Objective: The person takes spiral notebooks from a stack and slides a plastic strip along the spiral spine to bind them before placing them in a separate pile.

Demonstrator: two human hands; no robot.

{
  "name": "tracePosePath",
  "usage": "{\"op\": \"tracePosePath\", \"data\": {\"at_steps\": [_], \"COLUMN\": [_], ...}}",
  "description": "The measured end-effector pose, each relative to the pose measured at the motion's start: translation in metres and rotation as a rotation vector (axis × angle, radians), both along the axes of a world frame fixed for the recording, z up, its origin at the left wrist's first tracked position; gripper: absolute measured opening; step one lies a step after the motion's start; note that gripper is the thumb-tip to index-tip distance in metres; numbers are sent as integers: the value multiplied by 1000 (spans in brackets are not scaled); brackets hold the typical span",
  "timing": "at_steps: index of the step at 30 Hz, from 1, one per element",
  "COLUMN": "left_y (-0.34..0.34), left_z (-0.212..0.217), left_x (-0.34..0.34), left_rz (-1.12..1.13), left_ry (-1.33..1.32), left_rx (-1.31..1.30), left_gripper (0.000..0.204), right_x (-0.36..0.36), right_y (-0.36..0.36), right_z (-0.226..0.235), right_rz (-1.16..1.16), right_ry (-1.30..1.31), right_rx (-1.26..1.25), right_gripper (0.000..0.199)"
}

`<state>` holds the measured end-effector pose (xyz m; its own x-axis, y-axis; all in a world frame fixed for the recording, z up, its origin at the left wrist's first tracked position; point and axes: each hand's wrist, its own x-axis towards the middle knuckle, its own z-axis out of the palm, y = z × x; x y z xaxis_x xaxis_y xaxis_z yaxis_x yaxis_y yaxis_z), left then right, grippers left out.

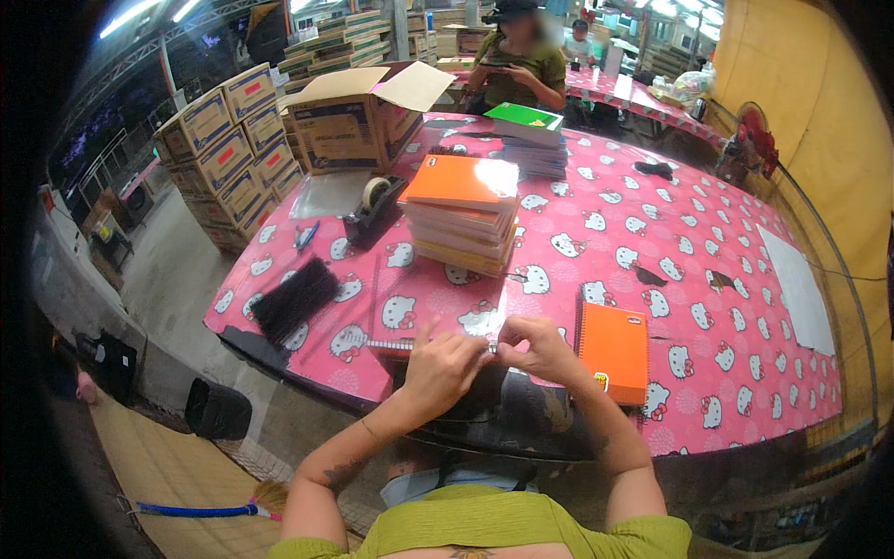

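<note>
Both sets of fingers — left hand point(445, 365), right hand point(538, 348) — pinched on the clear-sleeved spiral notebook point(438, 307) at the table's point(708, 307) near edge. Looks like I'm sealing the sleeve — next it probably needs the tape dispenser point(374, 210) beside the orange notebook stack point(463, 212).

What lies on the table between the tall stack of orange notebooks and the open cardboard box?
A black tape dispenser and a clear plastic sheet lie between the stack of orange notebooks and the open cardboard box, seen from the head camera.
</note>
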<state>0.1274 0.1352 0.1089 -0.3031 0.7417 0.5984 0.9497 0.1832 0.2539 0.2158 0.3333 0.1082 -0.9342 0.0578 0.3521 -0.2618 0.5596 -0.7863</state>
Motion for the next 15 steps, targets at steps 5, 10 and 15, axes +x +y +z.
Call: {"op": "tracePosePath", "data": {"at_steps": [5,10,15], "left_y": [-11,-16,75], "left_z": [22,124,131], "left_x": [-6,26,12], "left_rz": [-21,-201,-171], "left_ry": [24,-478,91], "left_rx": [-94,189,266], "left_gripper": [22,35,53], "right_x": [11,69,102], "right_y": [-45,-106,-36], "right_z": [-8,54,68], "right_rz": [-390,-295,-496], "right_ry": [226,415,411], "right_rx": [92,-126,-663], "right_gripper": [20,71,50]}}
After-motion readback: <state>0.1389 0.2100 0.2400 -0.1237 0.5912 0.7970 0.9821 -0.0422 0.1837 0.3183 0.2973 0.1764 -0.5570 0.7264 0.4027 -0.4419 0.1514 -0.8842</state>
